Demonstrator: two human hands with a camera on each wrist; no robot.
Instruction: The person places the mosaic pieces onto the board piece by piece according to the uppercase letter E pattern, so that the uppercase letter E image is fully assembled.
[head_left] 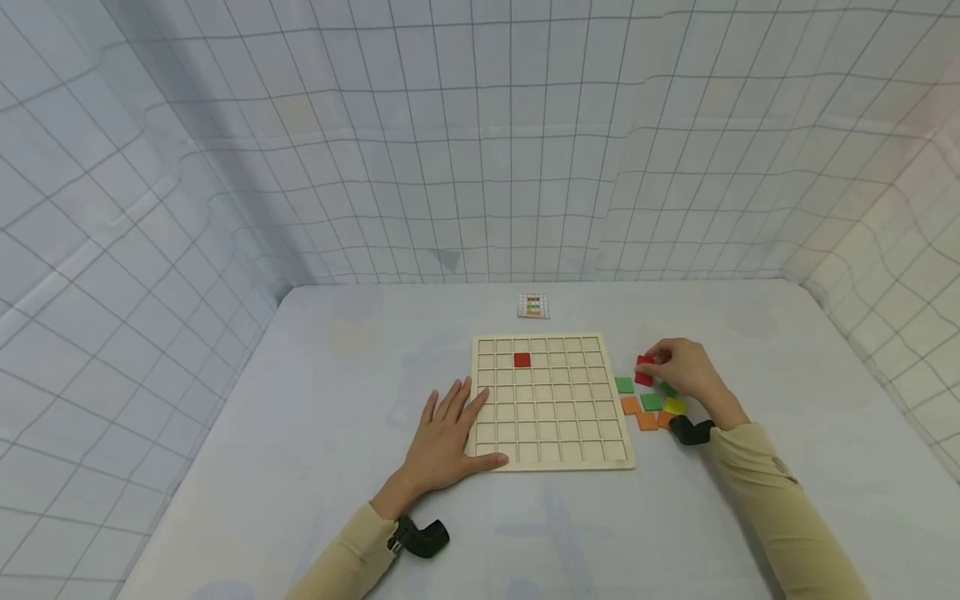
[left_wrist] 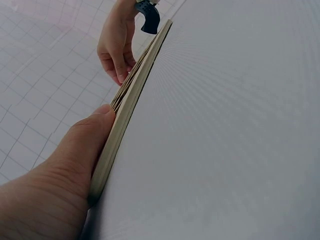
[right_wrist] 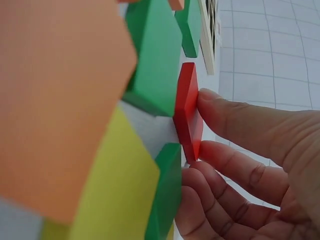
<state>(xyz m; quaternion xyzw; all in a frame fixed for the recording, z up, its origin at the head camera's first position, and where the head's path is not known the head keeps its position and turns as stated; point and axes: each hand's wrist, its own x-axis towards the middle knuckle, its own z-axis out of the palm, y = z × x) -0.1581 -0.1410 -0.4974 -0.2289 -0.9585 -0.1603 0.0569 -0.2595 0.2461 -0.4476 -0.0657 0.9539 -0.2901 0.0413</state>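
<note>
A pale wooden grid board (head_left: 547,408) lies flat on the table, with one red square tile (head_left: 522,360) in a cell of its upper part. My left hand (head_left: 441,442) rests spread along the board's left edge, its thumb (left_wrist: 87,142) over the near corner. Right of the board, my right hand (head_left: 686,367) pinches a red tile (right_wrist: 186,110) between thumb and index finger. A second bit of red shows behind that tile. Close beneath this hand lie green tiles (right_wrist: 155,60), a yellow tile (head_left: 675,406) and orange tiles (head_left: 647,421).
A small card with a coloured grid pattern (head_left: 533,306) lies beyond the board's far edge. White cloth walls with grid lines (head_left: 525,167) surround the white table (head_left: 315,417) at the back and sides. Black wrist devices (head_left: 423,537) sit on both wrists.
</note>
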